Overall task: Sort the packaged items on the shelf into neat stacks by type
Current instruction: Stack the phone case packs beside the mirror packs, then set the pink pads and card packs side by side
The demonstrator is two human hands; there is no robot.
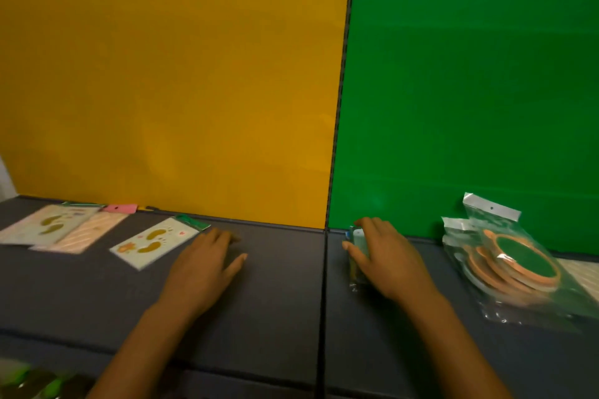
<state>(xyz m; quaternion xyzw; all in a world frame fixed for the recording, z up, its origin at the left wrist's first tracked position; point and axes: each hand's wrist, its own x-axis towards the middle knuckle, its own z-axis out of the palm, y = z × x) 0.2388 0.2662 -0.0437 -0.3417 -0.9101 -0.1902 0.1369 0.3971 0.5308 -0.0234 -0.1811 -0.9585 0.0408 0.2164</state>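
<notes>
shelf [275, 301] held mixed packets | hoop bags [505, 266] sat stacked right of seam [324, 269] | footprint card [155, 241] left of seam, by left hand [202, 269], fingers spread flat | right hand [385, 261] just right of seam, fingers curled on small packet [358, 249] | advice: lift clear, lay square on its kind

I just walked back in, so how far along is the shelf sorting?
Partly done. The round-frame packs sit piled at the right, roughly. The right hand grips a small clear packet; the left hand rests flat on the shelf. Left to do: one footprint pack lies apart from another, which overlaps a peach pack.
</notes>
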